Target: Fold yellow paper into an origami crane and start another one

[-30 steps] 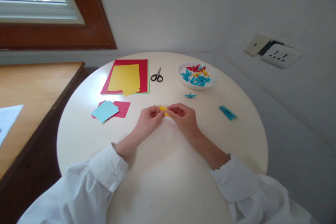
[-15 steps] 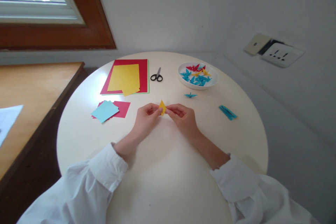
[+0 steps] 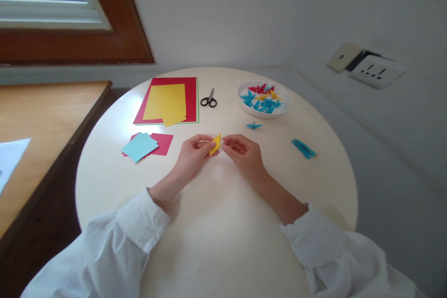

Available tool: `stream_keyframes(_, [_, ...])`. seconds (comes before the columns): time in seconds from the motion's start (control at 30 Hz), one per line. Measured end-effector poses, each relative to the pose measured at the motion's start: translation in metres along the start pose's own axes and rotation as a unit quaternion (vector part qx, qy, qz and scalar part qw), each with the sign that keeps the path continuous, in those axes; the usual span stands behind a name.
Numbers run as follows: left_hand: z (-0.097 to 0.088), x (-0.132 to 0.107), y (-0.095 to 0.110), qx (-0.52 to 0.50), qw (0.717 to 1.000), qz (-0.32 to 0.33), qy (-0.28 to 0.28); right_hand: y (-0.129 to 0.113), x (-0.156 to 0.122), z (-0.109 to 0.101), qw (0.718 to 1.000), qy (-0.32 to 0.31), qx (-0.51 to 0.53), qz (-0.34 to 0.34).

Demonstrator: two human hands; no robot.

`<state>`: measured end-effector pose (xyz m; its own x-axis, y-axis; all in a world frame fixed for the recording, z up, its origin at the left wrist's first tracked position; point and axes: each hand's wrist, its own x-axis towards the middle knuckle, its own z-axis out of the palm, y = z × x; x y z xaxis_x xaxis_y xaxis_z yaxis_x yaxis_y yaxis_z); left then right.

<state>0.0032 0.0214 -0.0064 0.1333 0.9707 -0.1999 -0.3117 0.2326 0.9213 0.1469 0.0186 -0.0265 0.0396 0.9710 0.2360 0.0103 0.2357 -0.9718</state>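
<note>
A small folded yellow paper (image 3: pixel 216 144) stands on edge between my two hands, just above the round white table (image 3: pixel 216 223). My left hand (image 3: pixel 193 153) pinches its lower left side between thumb and fingers. Just right of the paper is my right hand (image 3: pixel 243 153), fingers curled in a pinch; its fingertips sit at the paper's edge, and I cannot tell whether they touch it.
Yellow sheets on red sheets (image 3: pixel 167 102) lie at the back left, black scissors (image 3: pixel 208 99) beside them. A white dish (image 3: pixel 283 108) holds several paper cranes. One blue crane (image 3: pixel 253 125), a folded blue paper (image 3: pixel 303 148), and blue and red squares (image 3: pixel 145 145) lie nearby.
The yellow paper has turned from lying flat between both hands to standing on edge. My right hand has eased off it slightly while the left keeps its pinch.
</note>
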Motion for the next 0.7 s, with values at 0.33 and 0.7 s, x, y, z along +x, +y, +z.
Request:
stream_keyframes(0.33, [-0.0020,0.0001,0.0002,0.023,0.999,0.006,-0.032,-0.0015,0.0004,-0.0018,0.998,-0.056,0.026,0.030])
stream_keyframes(0.7, [-0.0002,-0.0015,0.0024,0.053,0.997,0.006,-0.049,-0.0002,0.0002,-0.0019,0.997,-0.069,0.018,0.024])
